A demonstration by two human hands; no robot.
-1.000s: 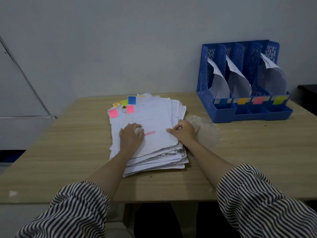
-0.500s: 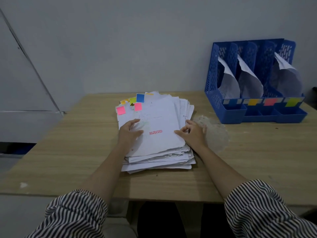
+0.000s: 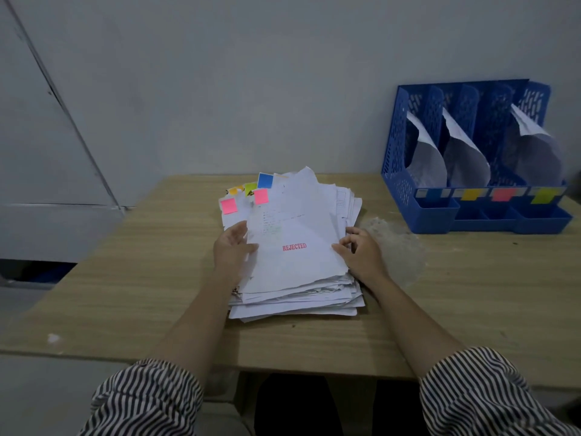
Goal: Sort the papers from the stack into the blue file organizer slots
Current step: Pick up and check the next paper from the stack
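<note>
Left hand (image 3: 234, 251) grips the top sheet (image 3: 294, 237) at its left edge: thumb lies over the paper, fingers look tucked under it, though the sheet hides them so I can't confirm. Right hand (image 3: 361, 251) pinches the same sheet's right edge, fingers curled at the margin. The sheet's far end is lifted off the stack (image 3: 295, 291); near end sits on or just above it. Red "REJECTED" stamp mid-sheet, faint print above it, unreadable.

Stack sits mid-table (image 3: 125, 278), roughly 12 o'clock from the person, edges ragged and fanned. Sticky tabs poke out of the stack at its 11 o'clock corner: two pink (image 3: 229, 205), one blue (image 3: 265, 180), one green (image 3: 250, 187), one orange (image 3: 235, 190).

Organizer (image 3: 405, 184) stands at about 2 o'clock from the stack, well apart, at the table's far right against the wall (image 3: 220, 73). Four slots, front labels left to right: blue, orange, pink, yellow. Curled sheets (image 3: 427, 158) stand in the first, second and fourth slots; the third looks bare, but the divider blocks part of it.

Pale scuffed patch (image 3: 393, 247) on the tabletop just beside the right hand at 3 o'clock. Striped sleeves (image 3: 147, 401) pushed up on both forearms, at 6 o'clock in frame.
</note>
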